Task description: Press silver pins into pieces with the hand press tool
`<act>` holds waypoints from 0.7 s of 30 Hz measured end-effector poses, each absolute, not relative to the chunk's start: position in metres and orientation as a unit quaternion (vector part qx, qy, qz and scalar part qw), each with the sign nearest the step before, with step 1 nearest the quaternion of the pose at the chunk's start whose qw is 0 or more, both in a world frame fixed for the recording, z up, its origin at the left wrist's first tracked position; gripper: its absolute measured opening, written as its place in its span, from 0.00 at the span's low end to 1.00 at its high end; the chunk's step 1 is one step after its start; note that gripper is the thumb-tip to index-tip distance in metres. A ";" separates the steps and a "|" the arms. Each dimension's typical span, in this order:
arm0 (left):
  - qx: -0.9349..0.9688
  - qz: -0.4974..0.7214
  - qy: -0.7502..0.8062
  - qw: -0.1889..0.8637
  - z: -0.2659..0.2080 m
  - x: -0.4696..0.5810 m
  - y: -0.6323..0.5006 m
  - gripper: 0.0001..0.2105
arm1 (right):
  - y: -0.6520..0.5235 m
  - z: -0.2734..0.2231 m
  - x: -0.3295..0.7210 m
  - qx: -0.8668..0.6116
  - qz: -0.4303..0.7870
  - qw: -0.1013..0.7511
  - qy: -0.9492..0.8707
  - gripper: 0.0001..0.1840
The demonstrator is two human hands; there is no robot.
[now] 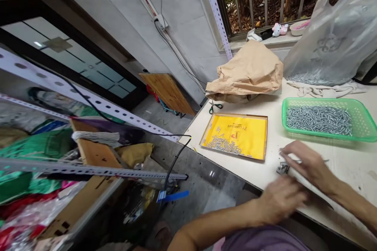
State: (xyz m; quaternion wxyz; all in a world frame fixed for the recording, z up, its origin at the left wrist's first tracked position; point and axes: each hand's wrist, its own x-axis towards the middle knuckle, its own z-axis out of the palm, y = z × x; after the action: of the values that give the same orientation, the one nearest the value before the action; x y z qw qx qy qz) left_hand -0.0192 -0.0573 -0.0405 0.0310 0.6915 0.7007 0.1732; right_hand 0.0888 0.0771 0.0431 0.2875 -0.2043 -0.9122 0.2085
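Note:
At the table's front edge, my left hand (pixel 284 200) is smeared by motion, its fingers too blurred to read. Just above it, my right hand (pixel 309 164) reaches leftward with thumb and index finger drawn together; whatever is at their tips is too small to make out. Below those fingertips a small metal fixture (pixel 283 168) lies on the table, partly covered by the hands. Left of the hands is a shallow cardboard tray (pixel 264 141) lined with a yellow sheet (pixel 250 135). Loose silvery screw-like pieces (pixel 222 144) are scattered along its near left side.
A green plastic basket (pixel 363 121) holds many similar metal pieces (pixel 319 119). Green-handled scissors (pixel 215 106), a crumpled brown paper bag (pixel 250 68) and a translucent plastic bag (pixel 326 47) stand farther back. Perforated metal shelving (pixel 97 108) is at left.

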 end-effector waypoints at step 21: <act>0.689 0.118 0.711 0.068 -0.022 -0.236 -0.011 0.08 | 0.048 0.000 0.188 -0.369 0.251 0.147 -0.883 0.18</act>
State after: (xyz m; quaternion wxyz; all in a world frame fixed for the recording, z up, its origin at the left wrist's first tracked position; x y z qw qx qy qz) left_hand -0.2356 -0.0115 -0.0225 0.0676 0.6895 0.7114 0.1182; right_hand 0.1882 0.0476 0.0004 0.1475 -0.3691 -0.8827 0.2507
